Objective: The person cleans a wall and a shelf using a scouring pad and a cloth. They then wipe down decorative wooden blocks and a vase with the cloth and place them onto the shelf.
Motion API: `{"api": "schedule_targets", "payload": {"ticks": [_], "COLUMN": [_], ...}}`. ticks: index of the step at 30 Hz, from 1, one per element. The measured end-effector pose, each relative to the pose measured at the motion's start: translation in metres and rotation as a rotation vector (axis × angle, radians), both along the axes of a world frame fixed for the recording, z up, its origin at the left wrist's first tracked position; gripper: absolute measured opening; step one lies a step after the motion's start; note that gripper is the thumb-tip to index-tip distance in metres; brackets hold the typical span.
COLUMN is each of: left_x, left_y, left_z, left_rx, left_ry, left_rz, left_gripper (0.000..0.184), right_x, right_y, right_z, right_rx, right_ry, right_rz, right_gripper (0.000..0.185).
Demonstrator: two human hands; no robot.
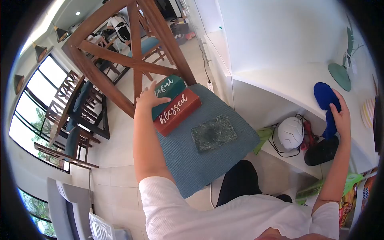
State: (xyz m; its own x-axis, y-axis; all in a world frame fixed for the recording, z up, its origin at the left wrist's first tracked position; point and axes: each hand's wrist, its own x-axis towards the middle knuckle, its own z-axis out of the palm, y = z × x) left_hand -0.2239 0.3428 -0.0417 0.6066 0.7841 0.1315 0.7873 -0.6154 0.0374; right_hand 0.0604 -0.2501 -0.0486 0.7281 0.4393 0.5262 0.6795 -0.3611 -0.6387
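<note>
My left hand grips the left end of a green block sign, its thumb across the front and covering part of the white lettering. Against that block lies a red block sign reading "blessed". Both are on the blue cushioned seat of a wooden chair. Nearer me on the seat is a dark, mottled rectangular piece; its kind is unclear. At the far right, my right hand holds a blue cloth by the white shelf, with part of it hanging down.
The wooden chair back rises beyond the signs. On the white shelf stands a green round-based object. Below it are a white ribbed device with a cord and a dark rounded object. A dining table and chairs stand left; a person is behind.
</note>
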Motion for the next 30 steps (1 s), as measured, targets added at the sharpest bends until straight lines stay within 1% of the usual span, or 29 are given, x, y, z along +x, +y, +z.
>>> {"api": "schedule_targets", "payload": {"ticks": [1, 4, 5, 8, 9, 12, 14, 16, 19, 22, 23, 26, 28, 30], "left_x": [-0.002, -0.01, -0.012, -0.019, -0.021, -0.031, -0.034, -0.036, -0.035, -0.033, -0.036, -0.049, -0.062, -0.075], "left_y": [0.005, 0.008, 0.005, -0.029, -0.042, -0.114, -0.157, -0.185, -0.196, -0.195, -0.194, -0.146, -0.118, -0.085], "left_z": [-0.002, 0.001, 0.002, 0.016, 0.021, 0.034, 0.017, -0.007, -0.036, -0.045, -0.042, -0.044, -0.032, -0.035], "left_rx": [-0.062, -0.152, -0.12, 0.05, 0.095, -0.107, -0.088, 0.068, 0.001, -0.019, -0.013, -0.221, 0.027, -0.129], "left_ry": [0.019, -0.116, -0.094, -0.208, -0.255, -0.437, -0.397, -0.306, -0.278, -0.202, -0.196, -0.574, -0.521, -0.391], "left_rz": [0.053, -0.007, 0.018, 0.021, -0.009, -0.241, -0.358, -0.444, -0.42, -0.356, -0.372, -0.376, -0.127, -0.043], "left_gripper": [0.106, 0.104, 0.104, 0.105, 0.105, 0.103, 0.102, 0.101, 0.1, 0.101, 0.097, 0.093, 0.091, 0.094], "right_x": [-0.001, 0.0, -0.001, -0.005, -0.005, -0.003, 0.0, -0.001, -0.002, -0.003, -0.003, -0.002, -0.003, -0.005], "right_y": [0.0, 0.002, 0.002, 0.003, 0.003, -0.001, -0.002, -0.001, 0.0, -0.001, -0.002, -0.001, -0.001, 0.0], "right_z": [0.0, 0.002, 0.002, 0.002, 0.002, 0.002, 0.001, 0.002, 0.002, 0.002, 0.002, 0.001, 0.003, 0.005], "right_rx": [0.007, 0.002, -0.003, 0.005, 0.008, 0.002, -0.022, -0.014, 0.008, 0.016, 0.014, 0.021, 0.022, 0.017], "right_ry": [0.007, 0.006, 0.004, 0.02, 0.013, -0.012, -0.043, -0.023, -0.002, 0.0, -0.001, 0.003, 0.011, 0.008], "right_rz": [-0.001, 0.0, 0.002, -0.017, -0.007, 0.009, 0.011, 0.014, 0.028, 0.03, 0.026, 0.034, 0.041, 0.048], "right_gripper": [0.046, 0.047, 0.047, 0.047, 0.047, 0.047, 0.047, 0.047, 0.047, 0.047, 0.047, 0.046, 0.046, 0.046]}}
